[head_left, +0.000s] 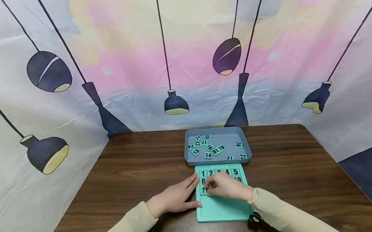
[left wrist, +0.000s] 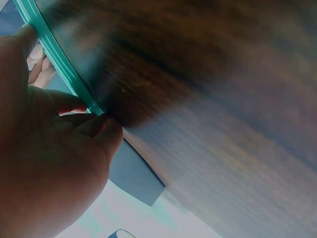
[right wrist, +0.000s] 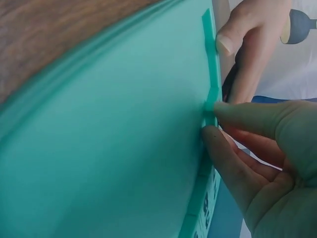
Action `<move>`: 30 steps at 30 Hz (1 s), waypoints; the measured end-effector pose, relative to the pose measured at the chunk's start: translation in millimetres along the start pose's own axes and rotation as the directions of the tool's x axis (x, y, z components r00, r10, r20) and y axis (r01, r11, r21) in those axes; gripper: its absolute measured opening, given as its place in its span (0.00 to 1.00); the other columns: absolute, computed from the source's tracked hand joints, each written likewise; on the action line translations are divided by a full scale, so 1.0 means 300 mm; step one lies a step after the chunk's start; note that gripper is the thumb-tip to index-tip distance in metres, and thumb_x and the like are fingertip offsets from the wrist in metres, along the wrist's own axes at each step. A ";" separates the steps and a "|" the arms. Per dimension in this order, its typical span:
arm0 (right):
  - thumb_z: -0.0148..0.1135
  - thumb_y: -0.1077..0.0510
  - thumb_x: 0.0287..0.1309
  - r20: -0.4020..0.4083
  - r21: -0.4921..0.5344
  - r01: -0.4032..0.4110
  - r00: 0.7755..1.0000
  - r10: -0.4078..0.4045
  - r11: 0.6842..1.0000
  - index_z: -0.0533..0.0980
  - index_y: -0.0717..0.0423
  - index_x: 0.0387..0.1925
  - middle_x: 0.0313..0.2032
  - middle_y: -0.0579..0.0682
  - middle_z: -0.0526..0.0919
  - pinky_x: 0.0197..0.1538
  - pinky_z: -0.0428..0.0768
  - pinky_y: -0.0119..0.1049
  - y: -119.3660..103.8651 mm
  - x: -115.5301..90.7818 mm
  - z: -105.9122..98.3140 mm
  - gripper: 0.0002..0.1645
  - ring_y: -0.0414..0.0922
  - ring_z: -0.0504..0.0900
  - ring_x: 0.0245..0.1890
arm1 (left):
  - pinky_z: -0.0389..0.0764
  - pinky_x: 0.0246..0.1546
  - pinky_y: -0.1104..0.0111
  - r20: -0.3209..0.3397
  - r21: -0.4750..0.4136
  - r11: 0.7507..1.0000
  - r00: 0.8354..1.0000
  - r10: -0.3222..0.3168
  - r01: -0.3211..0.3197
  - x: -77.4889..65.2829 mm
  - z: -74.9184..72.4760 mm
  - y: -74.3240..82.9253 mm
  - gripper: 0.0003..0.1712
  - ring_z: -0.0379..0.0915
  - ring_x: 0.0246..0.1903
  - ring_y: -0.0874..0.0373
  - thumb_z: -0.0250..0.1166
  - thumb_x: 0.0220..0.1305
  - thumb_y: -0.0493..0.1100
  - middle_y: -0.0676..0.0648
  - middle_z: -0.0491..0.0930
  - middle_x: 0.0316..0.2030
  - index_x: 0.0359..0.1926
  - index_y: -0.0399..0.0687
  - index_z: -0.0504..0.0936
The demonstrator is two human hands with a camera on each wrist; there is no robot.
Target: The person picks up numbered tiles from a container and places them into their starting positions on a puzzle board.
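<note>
Mint-green board [head_left: 224, 210] sits low in the frame, just right of centre, flat on the brown wood-grain desk [head_left: 137, 157], its top edge just below the blue-grey tray [head_left: 218, 162]. Board looks rectangular, taller than wide, with gently rounded corners; raised lettering along its top strip, same green as the ground, too faint to read. Your left-side close view shows a glossy, ridged side edge; your right-side close view shows a smooth, matte inner floor below a raised rim. Bold black numerals: top-row tiles [head_left: 210, 173] read 1 to 5, left to right; second row shows 6 at its left end and 10 at its right, the middle covered by your right hand [head_left: 225, 186]. Tile 11 [head_left: 203, 191] lies at the left end of the third row; the lower part of the board is bare green. Right grip: fingers curled, thumb and index tips nearly together, pinching tile 11 at its right side. Left grip: your left hand [head_left: 176, 199] has its fingers extended and thumb spread wide, tips touching the board's left edge, grasping nothing. Loose tiles [head_left: 208, 155] in the tray lie at mixed angles, most grouped in its left half, 20 and 23 toward its right; some numerals are upside down, and two at the front wall are partly hidden.
</note>
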State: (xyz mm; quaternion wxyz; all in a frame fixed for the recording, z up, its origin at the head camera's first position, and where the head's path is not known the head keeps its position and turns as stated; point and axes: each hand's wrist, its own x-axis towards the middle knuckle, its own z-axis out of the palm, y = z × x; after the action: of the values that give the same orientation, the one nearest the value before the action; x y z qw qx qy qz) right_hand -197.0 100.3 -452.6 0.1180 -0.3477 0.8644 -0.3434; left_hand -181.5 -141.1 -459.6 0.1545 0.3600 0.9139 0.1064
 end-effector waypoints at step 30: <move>0.62 0.57 0.70 -0.219 -0.104 -0.233 0.954 0.206 0.967 0.83 0.60 0.50 0.40 0.54 0.88 0.38 0.82 0.42 0.098 0.177 -0.606 0.13 0.45 0.83 0.31 | 0.70 0.65 0.59 -0.011 0.011 1.000 1.000 0.006 -0.006 -0.007 -0.005 0.006 0.51 0.53 0.75 0.52 0.50 0.72 0.71 0.45 0.44 0.80 0.81 0.46 0.49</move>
State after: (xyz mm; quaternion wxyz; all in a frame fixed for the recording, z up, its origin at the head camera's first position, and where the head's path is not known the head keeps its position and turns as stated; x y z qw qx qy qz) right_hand -331.6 172.6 -336.8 0.0426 -0.2188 0.9256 -0.3058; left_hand -179.4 -141.5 -457.3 0.1473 0.3631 0.9142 0.1037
